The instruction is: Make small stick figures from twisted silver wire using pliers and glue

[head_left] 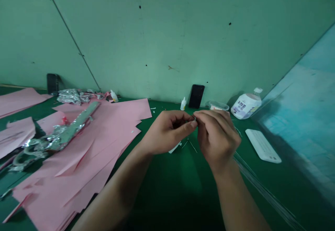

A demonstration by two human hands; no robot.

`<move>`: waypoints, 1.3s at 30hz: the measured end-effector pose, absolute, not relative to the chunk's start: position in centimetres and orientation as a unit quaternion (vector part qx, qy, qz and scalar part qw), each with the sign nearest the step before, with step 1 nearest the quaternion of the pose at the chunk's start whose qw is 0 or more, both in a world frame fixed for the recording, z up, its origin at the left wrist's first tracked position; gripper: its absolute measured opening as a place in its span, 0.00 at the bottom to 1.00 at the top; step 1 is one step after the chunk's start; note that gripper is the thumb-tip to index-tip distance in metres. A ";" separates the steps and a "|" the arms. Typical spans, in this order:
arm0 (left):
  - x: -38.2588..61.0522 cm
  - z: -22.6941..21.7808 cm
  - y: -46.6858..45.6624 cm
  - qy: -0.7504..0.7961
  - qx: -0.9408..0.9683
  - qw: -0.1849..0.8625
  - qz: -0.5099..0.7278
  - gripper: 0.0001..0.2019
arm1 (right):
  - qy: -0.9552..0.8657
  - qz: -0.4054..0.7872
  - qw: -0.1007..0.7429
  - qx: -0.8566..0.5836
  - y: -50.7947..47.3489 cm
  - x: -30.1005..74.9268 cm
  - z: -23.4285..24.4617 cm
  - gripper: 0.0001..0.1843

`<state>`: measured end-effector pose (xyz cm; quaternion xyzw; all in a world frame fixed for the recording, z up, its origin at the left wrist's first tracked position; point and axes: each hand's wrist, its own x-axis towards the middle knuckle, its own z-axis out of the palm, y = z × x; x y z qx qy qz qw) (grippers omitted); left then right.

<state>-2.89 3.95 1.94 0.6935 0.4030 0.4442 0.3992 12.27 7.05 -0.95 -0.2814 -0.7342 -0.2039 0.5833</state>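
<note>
The person's bare forearms (115, 192) rise from the bottom edge of the view, over a green table mat (167, 196), and meet at the hands above the middle of the table. On the left, a loose stack of ragged pink paper sheets (70, 175) spreads across the mat, with a long strip of crumpled aluminium foil (57, 136) lying on it. More crumpled foil (73, 96) sits against the green wall (167, 32), beside a dark phone (52, 83) propped upright and a small white glue bottle (113, 96).

The left hand (167, 131) is curled, its fingers (183, 117) bent inward and its thumb (188, 128) reaching right. The right hand (217, 136) faces it, with its fingers (209, 117) pressed together. Between the two sets of fingertips, a tiny metal piece (195, 118) is pinched, mostly hidden and too small to make out. Below the hands lie thin wires (190, 145) and a white paper scrap (174, 149).

Further right, against the wall, stand a second small glue bottle (183, 104), a black phone (196, 96), a clear plastic tub (218, 106) and a white labelled bottle (246, 103) lying on its side. A flat white oblong device (263, 146) rests on the mat, near a bundle of fine strands (261, 185).
</note>
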 end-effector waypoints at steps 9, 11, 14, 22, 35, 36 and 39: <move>-2.8 1.2 4.0 0.392 0.727 0.278 0.491 0.08 | -0.727 -0.190 0.584 -0.309 6.7 11.7 -0.8 0.08; -2.8 1.0 4.0 0.386 0.752 0.227 0.483 0.06 | -0.718 -0.176 0.589 -0.327 6.6 11.4 -0.9 0.08; -2.8 0.7 4.1 0.394 0.788 0.129 0.456 0.05 | -0.713 -0.141 0.592 -0.348 6.5 11.3 -1.0 0.09; -2.8 1.1 4.2 0.411 0.755 0.248 0.446 0.07 | -0.723 -0.208 0.584 -0.304 7.1 11.8 -1.1 0.07; -2.4 0.3 4.2 0.346 0.804 0.065 0.480 0.04 | -0.728 -0.043 0.608 -0.314 6.7 11.8 -0.8 0.09; -2.5 0.2 4.2 0.342 0.811 0.049 0.473 0.04 | -0.733 -0.002 0.600 -0.320 6.7 11.9 -0.7 0.09; -2.8 0.2 4.4 0.337 0.830 0.003 0.445 0.04 | -0.745 0.124 0.559 -0.341 6.8 12.2 -0.6 0.09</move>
